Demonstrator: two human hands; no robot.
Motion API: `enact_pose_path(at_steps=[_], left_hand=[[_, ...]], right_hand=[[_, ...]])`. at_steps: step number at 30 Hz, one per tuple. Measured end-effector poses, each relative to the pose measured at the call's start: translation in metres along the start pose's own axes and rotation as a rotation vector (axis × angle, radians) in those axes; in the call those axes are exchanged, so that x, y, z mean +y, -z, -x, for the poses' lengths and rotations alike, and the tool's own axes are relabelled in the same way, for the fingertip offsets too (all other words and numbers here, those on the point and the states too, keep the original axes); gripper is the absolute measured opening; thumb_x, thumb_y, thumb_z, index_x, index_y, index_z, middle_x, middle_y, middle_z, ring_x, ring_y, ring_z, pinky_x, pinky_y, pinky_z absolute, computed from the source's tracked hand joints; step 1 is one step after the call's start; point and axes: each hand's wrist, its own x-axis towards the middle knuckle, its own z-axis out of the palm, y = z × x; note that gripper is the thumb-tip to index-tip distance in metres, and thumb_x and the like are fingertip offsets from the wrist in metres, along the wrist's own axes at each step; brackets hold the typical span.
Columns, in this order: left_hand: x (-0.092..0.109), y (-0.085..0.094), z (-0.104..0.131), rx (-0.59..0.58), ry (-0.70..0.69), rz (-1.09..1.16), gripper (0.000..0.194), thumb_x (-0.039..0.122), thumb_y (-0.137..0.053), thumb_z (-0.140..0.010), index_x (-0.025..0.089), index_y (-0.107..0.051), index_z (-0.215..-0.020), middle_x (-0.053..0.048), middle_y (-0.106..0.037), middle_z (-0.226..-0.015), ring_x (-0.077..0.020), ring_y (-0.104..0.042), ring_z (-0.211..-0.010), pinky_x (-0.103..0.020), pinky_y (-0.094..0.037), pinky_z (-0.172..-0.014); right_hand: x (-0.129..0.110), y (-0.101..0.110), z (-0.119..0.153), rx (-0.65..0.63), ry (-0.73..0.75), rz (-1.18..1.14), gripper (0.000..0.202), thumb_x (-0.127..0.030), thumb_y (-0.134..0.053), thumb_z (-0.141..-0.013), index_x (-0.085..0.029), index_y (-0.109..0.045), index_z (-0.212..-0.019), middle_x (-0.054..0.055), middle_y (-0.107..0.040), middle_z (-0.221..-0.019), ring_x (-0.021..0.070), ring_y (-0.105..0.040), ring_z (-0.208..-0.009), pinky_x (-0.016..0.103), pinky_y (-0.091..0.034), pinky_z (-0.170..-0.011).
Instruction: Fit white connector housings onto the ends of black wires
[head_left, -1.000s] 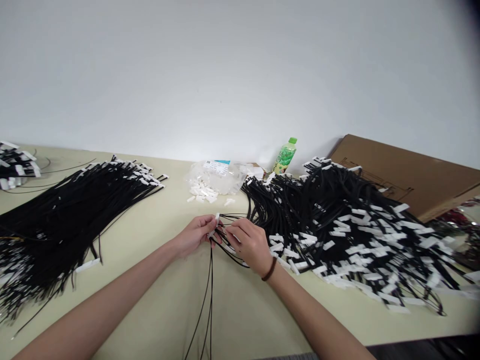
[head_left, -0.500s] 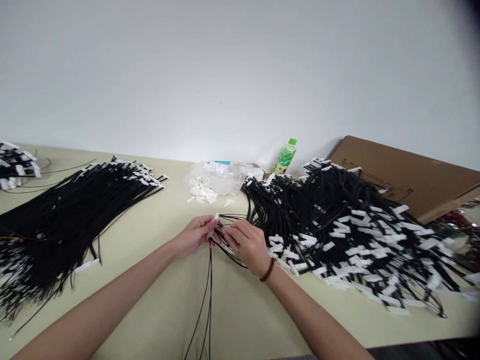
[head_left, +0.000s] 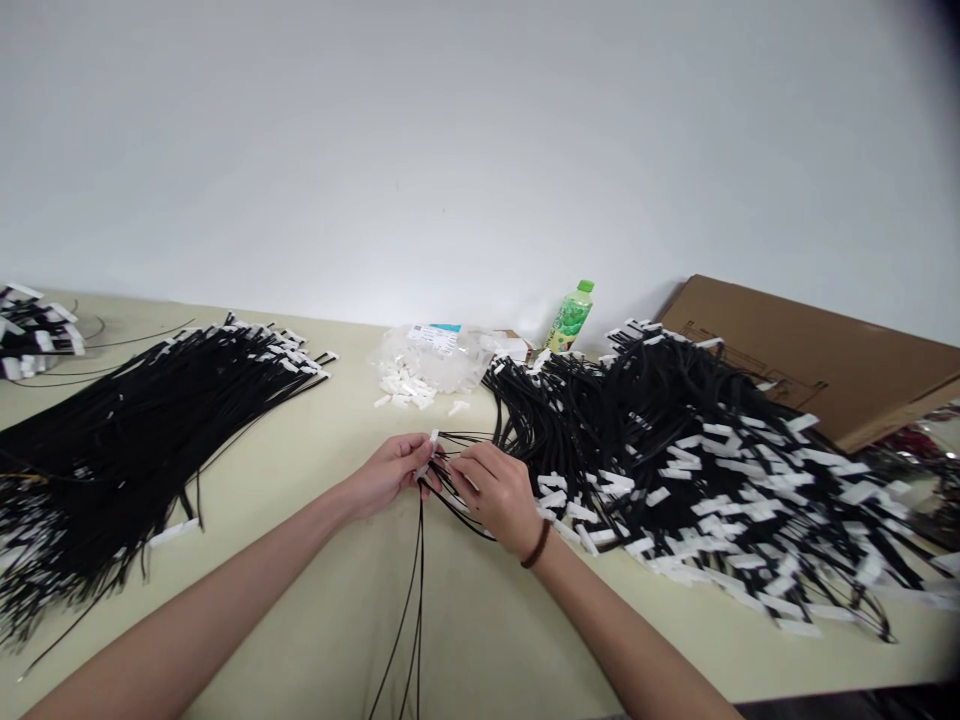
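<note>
Head view: the left hand [head_left: 394, 475] holds a small white connector [head_left: 434, 437] just above the middle of the worktop [head_left: 300, 600], its fingers pinching the piece so that the upper end shows past the thumb. The right hand [head_left: 502, 495] meets it from the other side, fingers drawn together among the thin black wires [head_left: 421, 600] beside the connector; whether they grip one of these is too small to tell. Some wires run rightward toward the right pile [head_left: 555, 410], while others drop toward the worktop's near edge.

The step in hand looks like fine work on wires at the connector. Done well, it probably calls for a firm, still left pinch, with the connector's working face clear of the thumb. The right fingers would do best to take a single wire close to its end, since so thin a strand likely bends when pushed from farther back. Keeping the hanging wires slack and apart should limit tugging and tangles. Too hard a squeeze could tilt the connector.
</note>
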Motion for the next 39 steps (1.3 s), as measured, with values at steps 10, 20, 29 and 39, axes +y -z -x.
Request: enact_pose_path(at_steps=[10, 20, 29, 39], left_hand=[[-0.002, 0.001, -0.001, -0.010, -0.003, -0.020, 0.032, 0.043, -0.058, -0.074, 0.012, -0.056, -0.082, -0.003, -0.058, -0.070, -0.0120, -0.057, -0.057, -0.020, -0.042, -0.046], [-0.005, 0.002, -0.002, -0.014, -0.029, -0.024, 0.032, 0.043, -0.059, -0.074, 0.012, -0.056, -0.080, -0.002, -0.058, -0.068, -0.0123, -0.057, -0.057, -0.021, -0.041, -0.046], [-0.006, 0.002, -0.003, 0.098, -0.054, 0.032, 0.034, 0.045, -0.062, -0.070, 0.012, -0.056, -0.078, -0.003, -0.059, -0.064, -0.0131, -0.057, -0.057, -0.022, -0.041, -0.047], [-0.006, 0.002, -0.004, 0.202, -0.023, 0.096, 0.038, 0.045, -0.068, -0.063, 0.011, -0.061, -0.077, -0.001, -0.058, -0.062, -0.0105, -0.052, -0.056, -0.021, -0.038, -0.050]], right_hand=[[0.000, -0.004, 0.001, 0.027, 0.004, -0.009, 0.017, -0.016, -0.047, -0.087, -0.015, -0.059, -0.075, 0.004, -0.058, -0.072, 0.0130, -0.053, -0.069, 0.024, -0.042, -0.062], [-0.001, -0.008, -0.001, -0.007, -0.002, -0.006, 0.018, -0.018, -0.046, -0.088, -0.015, -0.059, -0.076, 0.004, -0.058, -0.073, 0.0134, -0.053, -0.069, 0.025, -0.042, -0.064], [-0.008, 0.002, -0.006, 0.031, -0.002, 0.019, 0.015, -0.016, -0.048, -0.086, -0.017, -0.060, -0.096, 0.007, -0.058, -0.094, 0.0200, -0.046, -0.091, 0.036, -0.042, -0.081], [-0.010, -0.001, -0.002, -0.141, 0.254, 0.003, 0.016, -0.011, -0.051, -0.083, -0.018, -0.059, -0.095, 0.004, -0.060, -0.096, 0.0184, -0.046, -0.099, 0.035, -0.041, -0.084]])
